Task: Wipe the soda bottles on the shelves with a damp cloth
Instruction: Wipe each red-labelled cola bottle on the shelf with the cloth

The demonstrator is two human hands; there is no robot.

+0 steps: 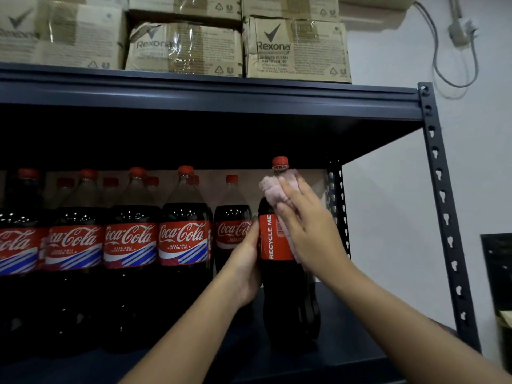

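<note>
A person is standing at a dark metal shelf and wiping a large Coca-Cola bottle that stands at the right end of a row, at about 3 o'clock from the other cola bottles. The bottle is upright on the lower shelf board, near its front edge, with its red cap on and its "RECYCLE ME" label side facing the camera.

The left hand is steadying the bottle from its 9 o'clock side, the fingers curling around the label band. The right hand is pressing a pale pink cloth flat against the bottle's shoulder and label, fingers mostly straight and spread over the cloth; part of the cloth is bunching up toward 12 o'clock, just below the cap.

To do this step well, the person would probably do best keeping the left-hand grip firm so the tall bottle is not tipping or sliding toward the shelf edge. Wiping down from neck to base, then turning the bottle with the left hand, would likely reach the far side, which is hidden here. The neighbouring bottle at 9 o'clock is standing just beside it, so wide strokes risk knocking it.

Cardboard Rexona boxes are sitting on the shelf above, at 12 o'clock. Whether the remaining bottles are already wiped cannot be told.
</note>
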